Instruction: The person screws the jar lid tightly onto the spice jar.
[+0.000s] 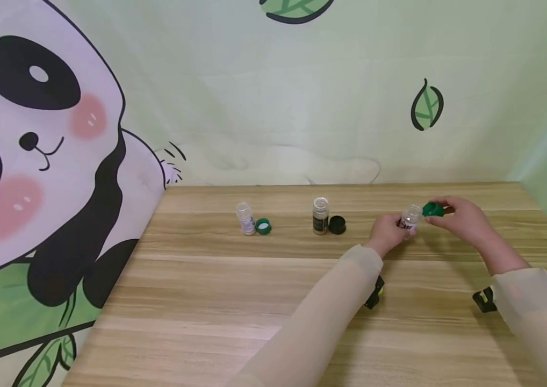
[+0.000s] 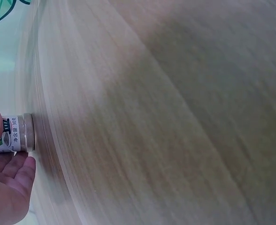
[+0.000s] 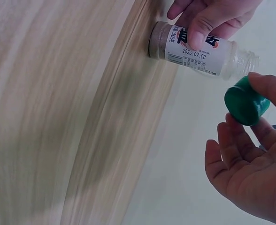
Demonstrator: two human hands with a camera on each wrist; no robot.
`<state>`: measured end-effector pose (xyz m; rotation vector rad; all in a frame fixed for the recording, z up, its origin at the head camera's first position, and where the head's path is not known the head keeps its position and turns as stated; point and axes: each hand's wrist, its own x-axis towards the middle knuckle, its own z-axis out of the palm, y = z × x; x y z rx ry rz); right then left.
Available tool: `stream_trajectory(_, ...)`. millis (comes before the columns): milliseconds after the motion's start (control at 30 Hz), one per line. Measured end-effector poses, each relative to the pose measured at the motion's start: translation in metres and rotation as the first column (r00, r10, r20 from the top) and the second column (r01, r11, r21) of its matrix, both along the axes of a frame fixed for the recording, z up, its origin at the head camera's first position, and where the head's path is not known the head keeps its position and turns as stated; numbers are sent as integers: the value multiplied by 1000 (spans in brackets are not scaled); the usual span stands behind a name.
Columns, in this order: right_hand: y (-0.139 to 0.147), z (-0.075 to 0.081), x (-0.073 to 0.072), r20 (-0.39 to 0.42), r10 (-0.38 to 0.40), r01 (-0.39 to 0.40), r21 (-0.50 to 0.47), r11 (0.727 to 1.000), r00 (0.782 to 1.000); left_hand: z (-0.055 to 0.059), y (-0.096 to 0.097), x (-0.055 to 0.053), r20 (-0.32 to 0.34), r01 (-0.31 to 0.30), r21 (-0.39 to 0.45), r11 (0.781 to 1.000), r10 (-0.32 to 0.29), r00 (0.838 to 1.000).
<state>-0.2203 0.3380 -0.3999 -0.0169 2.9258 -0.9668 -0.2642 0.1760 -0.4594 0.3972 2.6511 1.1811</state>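
Observation:
My left hand (image 1: 387, 233) grips a clear spice jar (image 1: 411, 216) with a white printed label, toward the right of the table. Its threaded mouth is uncovered, and a greyish powder shows at the bottom in the right wrist view. Just right of the jar's mouth, my right hand (image 1: 464, 219) pinches a green cap (image 1: 433, 209) between thumb and fingers. In the right wrist view the green cap (image 3: 247, 101) is tilted close beside the jar's rim; whether they touch, I cannot tell. The left wrist view shows only the jar's lower part (image 2: 16, 133) between thumb and fingers.
On the wooden table (image 1: 206, 301), a small uncapped jar (image 1: 246, 219) stands left, beside a green cap (image 1: 263, 226) lying with its inside up. Nearer the middle stands a dark-labelled uncapped jar (image 1: 320, 216) with a black cap (image 1: 337, 224). A printed cloth backdrop (image 1: 235, 107) rises behind.

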Motion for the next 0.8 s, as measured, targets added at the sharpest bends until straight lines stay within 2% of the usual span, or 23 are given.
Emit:
stream_trajectory(200, -3, 2, -3, 23, -13, 14, -42, 999, 1000, -1, 1, -1, -14, 4, -10, 1000, -4, 1000)
stream_trajectory(600, -15, -3, -11, 8, 0, 1, -95, 995, 1000, -1, 0, -1, 35, -10, 12, 1000, 10, 999)
stream_trajectory(800, -19, -5, -14, 19, 3, -1, -102, 995, 1000, -1, 1, -1, 74, -29, 59, 998, 25, 997)
